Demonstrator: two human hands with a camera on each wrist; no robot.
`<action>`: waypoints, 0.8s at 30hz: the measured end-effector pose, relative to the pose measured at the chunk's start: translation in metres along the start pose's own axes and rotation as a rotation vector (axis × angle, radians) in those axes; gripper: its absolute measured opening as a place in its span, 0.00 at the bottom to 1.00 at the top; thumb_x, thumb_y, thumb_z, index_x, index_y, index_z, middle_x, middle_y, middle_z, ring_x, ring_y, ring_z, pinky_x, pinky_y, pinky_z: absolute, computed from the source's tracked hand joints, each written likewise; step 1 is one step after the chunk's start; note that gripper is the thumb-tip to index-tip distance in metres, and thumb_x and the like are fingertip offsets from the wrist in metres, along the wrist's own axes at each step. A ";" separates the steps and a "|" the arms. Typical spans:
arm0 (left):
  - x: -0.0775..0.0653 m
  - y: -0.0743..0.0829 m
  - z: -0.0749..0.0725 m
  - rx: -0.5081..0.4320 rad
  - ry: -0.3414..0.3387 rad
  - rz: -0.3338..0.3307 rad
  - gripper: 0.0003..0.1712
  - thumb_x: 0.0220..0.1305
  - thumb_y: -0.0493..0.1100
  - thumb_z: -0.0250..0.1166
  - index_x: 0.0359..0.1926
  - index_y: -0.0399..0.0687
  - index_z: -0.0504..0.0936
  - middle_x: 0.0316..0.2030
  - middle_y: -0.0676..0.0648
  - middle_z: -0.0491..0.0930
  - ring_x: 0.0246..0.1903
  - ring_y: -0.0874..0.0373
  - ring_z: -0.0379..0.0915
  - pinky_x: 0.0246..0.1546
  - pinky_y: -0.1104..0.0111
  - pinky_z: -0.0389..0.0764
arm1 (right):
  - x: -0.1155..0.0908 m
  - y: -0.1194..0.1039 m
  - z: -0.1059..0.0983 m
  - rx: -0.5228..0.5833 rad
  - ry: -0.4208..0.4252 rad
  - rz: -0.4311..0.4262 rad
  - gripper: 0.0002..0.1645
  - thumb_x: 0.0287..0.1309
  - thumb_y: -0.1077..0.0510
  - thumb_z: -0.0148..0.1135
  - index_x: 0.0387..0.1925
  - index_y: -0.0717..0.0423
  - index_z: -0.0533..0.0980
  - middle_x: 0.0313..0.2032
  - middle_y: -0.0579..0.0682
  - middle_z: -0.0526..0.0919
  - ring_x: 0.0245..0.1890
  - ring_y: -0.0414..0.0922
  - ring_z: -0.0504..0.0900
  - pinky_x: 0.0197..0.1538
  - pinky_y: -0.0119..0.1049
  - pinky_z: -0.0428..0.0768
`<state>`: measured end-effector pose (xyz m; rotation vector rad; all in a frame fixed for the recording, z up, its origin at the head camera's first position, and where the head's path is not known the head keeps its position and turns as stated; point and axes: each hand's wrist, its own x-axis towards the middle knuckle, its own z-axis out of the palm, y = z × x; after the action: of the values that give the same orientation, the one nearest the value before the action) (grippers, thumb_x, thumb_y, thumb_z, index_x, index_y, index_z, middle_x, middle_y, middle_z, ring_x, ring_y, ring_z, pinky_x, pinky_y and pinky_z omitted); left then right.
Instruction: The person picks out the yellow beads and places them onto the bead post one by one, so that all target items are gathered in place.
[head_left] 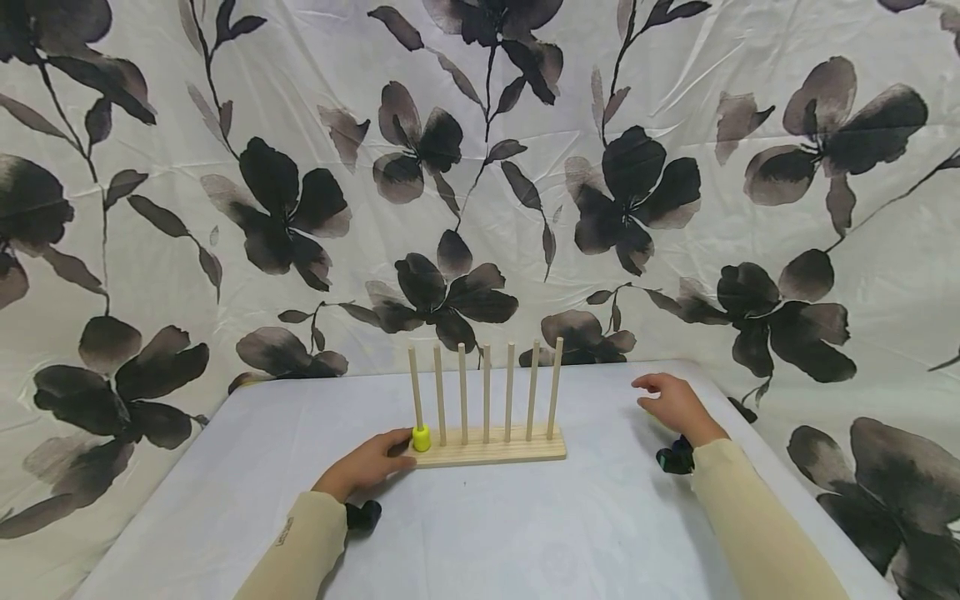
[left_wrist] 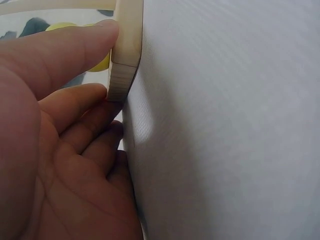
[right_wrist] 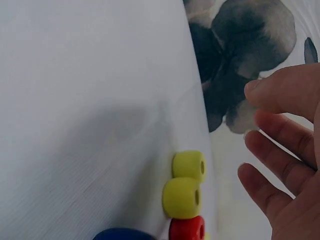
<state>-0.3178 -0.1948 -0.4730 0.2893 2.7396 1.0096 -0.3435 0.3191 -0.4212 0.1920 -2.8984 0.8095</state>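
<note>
A wooden stand (head_left: 491,450) with a row of several upright pegs (head_left: 486,392) is on the white table. Yellow beadwork (head_left: 422,439) sits at the foot of its leftmost peg; whether it is one bead or two, I cannot tell. My left hand (head_left: 369,463) grips the left end of the base (left_wrist: 127,45), thumb on one side and fingers at the other. My right hand (head_left: 675,406) hovers over the table's right side, fingers loosely bent and holding nothing. Below it, in the right wrist view, lie yellow beads (right_wrist: 181,198), a red bead (right_wrist: 186,228) and a blue piece (right_wrist: 124,234).
The white tabletop (head_left: 525,533) ends at a hanging floral cloth (head_left: 525,208) behind it. Dark wrist cameras (head_left: 363,517) are strapped at both wrists. In the head view the loose beads do not show.
</note>
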 end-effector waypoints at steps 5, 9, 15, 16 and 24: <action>0.000 -0.001 0.001 0.000 0.002 -0.009 0.39 0.61 0.51 0.66 0.70 0.45 0.65 0.70 0.39 0.64 0.71 0.38 0.54 0.70 0.42 0.56 | -0.006 0.005 0.002 0.021 -0.018 0.037 0.21 0.61 0.60 0.60 0.55 0.61 0.76 0.56 0.65 0.77 0.56 0.63 0.74 0.58 0.59 0.74; 0.000 0.000 0.001 0.003 0.006 -0.003 0.38 0.62 0.51 0.66 0.70 0.45 0.65 0.70 0.39 0.64 0.71 0.38 0.54 0.70 0.42 0.56 | -0.008 0.009 0.004 0.028 -0.033 0.071 0.21 0.61 0.59 0.60 0.55 0.62 0.76 0.57 0.66 0.75 0.57 0.63 0.73 0.59 0.60 0.73; 0.001 -0.001 0.001 0.007 0.005 -0.002 0.38 0.62 0.52 0.66 0.70 0.45 0.65 0.70 0.39 0.64 0.71 0.38 0.54 0.70 0.42 0.56 | -0.008 0.015 0.006 0.021 -0.058 0.137 0.22 0.61 0.59 0.60 0.56 0.62 0.75 0.58 0.67 0.74 0.58 0.63 0.72 0.60 0.60 0.72; 0.001 -0.001 0.000 0.005 0.005 -0.003 0.39 0.62 0.52 0.66 0.70 0.45 0.65 0.70 0.39 0.64 0.71 0.38 0.54 0.71 0.42 0.56 | -0.009 0.016 0.006 0.019 -0.062 0.144 0.22 0.61 0.59 0.60 0.56 0.62 0.75 0.58 0.67 0.74 0.58 0.64 0.72 0.60 0.60 0.72; 0.002 -0.002 0.002 0.003 0.005 -0.015 0.39 0.61 0.52 0.66 0.70 0.45 0.65 0.70 0.40 0.65 0.71 0.38 0.55 0.70 0.42 0.57 | -0.010 0.021 0.007 -0.012 -0.069 0.170 0.22 0.60 0.59 0.62 0.56 0.63 0.75 0.58 0.68 0.74 0.57 0.64 0.72 0.60 0.61 0.73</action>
<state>-0.3192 -0.1948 -0.4757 0.2669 2.7436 1.0040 -0.3376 0.3341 -0.4393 -0.0284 -3.0156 0.8265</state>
